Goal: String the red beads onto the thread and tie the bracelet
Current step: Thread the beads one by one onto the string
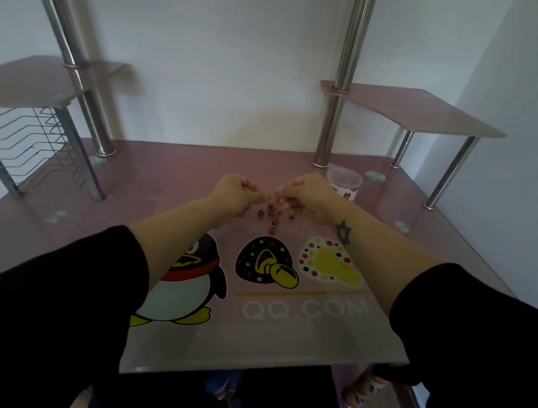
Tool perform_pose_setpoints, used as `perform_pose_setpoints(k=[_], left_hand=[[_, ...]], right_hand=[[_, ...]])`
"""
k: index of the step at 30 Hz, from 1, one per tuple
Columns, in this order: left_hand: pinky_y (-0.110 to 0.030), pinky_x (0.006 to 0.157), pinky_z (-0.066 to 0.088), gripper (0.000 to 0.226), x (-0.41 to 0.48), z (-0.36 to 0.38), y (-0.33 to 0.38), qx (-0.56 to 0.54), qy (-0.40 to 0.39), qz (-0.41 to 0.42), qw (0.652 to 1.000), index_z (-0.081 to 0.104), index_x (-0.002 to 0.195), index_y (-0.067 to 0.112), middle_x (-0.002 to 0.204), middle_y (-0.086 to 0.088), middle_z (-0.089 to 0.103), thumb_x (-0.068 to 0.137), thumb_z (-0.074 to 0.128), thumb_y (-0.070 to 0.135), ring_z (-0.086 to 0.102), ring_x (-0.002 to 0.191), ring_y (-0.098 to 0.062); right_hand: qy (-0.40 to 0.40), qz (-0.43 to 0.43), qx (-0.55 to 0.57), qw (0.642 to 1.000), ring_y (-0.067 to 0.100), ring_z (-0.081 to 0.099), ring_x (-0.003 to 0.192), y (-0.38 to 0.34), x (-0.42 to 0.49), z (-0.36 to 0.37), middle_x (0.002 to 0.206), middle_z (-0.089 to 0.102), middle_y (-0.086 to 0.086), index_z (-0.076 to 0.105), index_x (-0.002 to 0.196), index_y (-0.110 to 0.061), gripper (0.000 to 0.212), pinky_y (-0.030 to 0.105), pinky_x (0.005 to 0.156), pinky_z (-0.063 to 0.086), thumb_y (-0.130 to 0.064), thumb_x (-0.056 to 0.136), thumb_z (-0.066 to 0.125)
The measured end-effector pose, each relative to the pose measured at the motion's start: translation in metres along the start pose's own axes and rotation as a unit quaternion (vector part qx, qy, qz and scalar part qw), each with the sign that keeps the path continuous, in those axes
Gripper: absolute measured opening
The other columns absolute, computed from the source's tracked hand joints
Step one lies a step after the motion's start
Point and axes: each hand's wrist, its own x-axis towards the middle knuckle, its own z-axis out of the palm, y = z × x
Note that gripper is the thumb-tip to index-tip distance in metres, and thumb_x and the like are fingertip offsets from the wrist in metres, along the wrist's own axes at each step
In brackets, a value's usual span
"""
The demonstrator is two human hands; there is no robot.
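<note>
Several small red beads lie loose on the pink glass desk, just below and between my two hands. My left hand hovers above the desk with its fingers curled and the fingertips pinched together. My right hand faces it a few centimetres away, its fingertips also pinched, with a bead or two right at them. The thread itself is too thin to make out; it seems to run between the two pinches.
A small clear plastic tub stands behind my right hand. Chrome posts rise at the back, carrying raised side shelves. A wire rack hangs under the left shelf. Cartoon prints cover the near part of the desk.
</note>
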Motion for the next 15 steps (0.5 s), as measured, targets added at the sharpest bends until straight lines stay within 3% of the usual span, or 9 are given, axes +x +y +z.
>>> perform_pose_setpoints(k=[3, 7, 11, 15], left_hand=[[-0.012, 0.037, 0.04, 0.017, -0.001, 0.005, 0.0, 0.065, -0.064, -0.018, 0.996, 0.066, 0.065, 0.015, 0.048, 0.004, 0.061, 0.076, 0.079, 0.015, 0.05, 0.033, 0.0], [-0.015, 0.044, 0.047, 0.013, -0.003, 0.014, 0.003, 0.117, -0.151, -0.029, 0.981, 0.071, 0.065, 0.018, 0.055, 0.002, 0.067, 0.071, 0.083, 0.015, 0.057, 0.042, -0.005], [-0.019, 0.043, 0.049, 0.028, -0.003, 0.022, 0.003, 0.155, -0.136, -0.031, 0.978, 0.061, 0.077, 0.015, 0.065, -0.003, 0.064, 0.067, 0.086, 0.018, 0.059, 0.048, -0.01], [-0.022, 0.042, 0.05, 0.04, -0.004, 0.025, 0.001, 0.164, -0.116, -0.029, 0.979, 0.049, 0.085, 0.015, 0.067, -0.007, 0.063, 0.069, 0.085, 0.017, 0.059, 0.048, -0.014]], right_hand=[[0.066, -0.032, -0.03, 0.997, 0.008, 0.055, 0.038, 0.001, 0.003, -0.005, 0.056, 0.062, 0.008, 0.067, 0.086, 0.004, 0.007, 0.016, 0.038, 0.043, -0.003, 0.085, 0.068], [0.093, -0.069, -0.02, 0.993, 0.012, 0.056, 0.046, 0.001, 0.005, -0.007, 0.061, 0.061, 0.008, 0.065, 0.072, -0.008, 0.014, 0.018, 0.043, 0.047, -0.004, 0.086, 0.067], [0.108, -0.088, 0.009, 0.99, 0.014, 0.056, 0.048, 0.002, 0.006, -0.004, 0.061, 0.061, 0.008, 0.064, 0.072, -0.01, 0.016, 0.024, 0.05, 0.051, -0.004, 0.087, 0.064], [0.107, -0.095, 0.02, 0.99, 0.011, 0.055, 0.046, 0.001, 0.006, -0.002, 0.06, 0.061, 0.007, 0.064, 0.073, -0.009, 0.015, 0.021, 0.047, 0.05, -0.003, 0.087, 0.063]])
